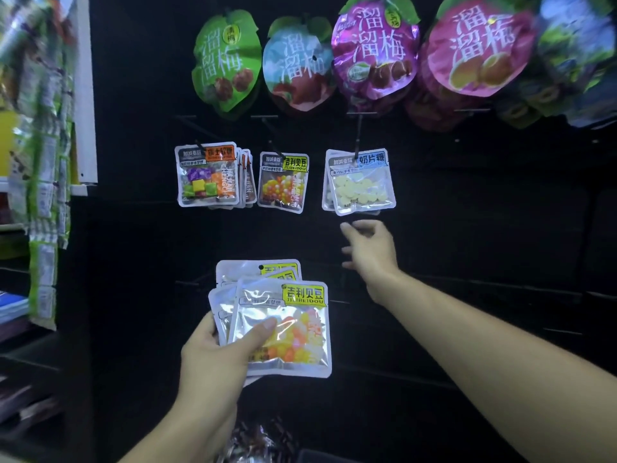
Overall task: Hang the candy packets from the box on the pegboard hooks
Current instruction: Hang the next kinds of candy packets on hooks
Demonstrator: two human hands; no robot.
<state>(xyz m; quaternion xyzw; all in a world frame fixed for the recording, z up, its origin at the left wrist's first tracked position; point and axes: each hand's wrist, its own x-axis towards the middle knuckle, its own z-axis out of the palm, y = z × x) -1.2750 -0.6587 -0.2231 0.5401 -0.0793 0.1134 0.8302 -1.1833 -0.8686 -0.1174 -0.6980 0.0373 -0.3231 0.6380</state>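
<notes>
The left hand [213,355] holds a fanned stack of shiny silver jelly-bean candy packets [280,325] low in the middle, thumb on top so none slip, while the empty right hand [370,252] hangs loose-fingered under the hung white milk-tablet packets [360,182].

Readable text: top-row plum bags all print 溜溜梅 — green bag [224,60], blue bag [298,63], purple bag [375,50], pink bag [479,45]. Middle-row jelly bean packet [283,182]: yellow tag 吉利贝豆 / JILIBEIDOU. Milk tablet packet [362,182]: blue tag 奶片糖. Cube candy packet [207,173]: orange tag too blurred to read. Front packet of the held stack [283,325]: 吉利贝豆 / JILIBEIDOU.
</notes>
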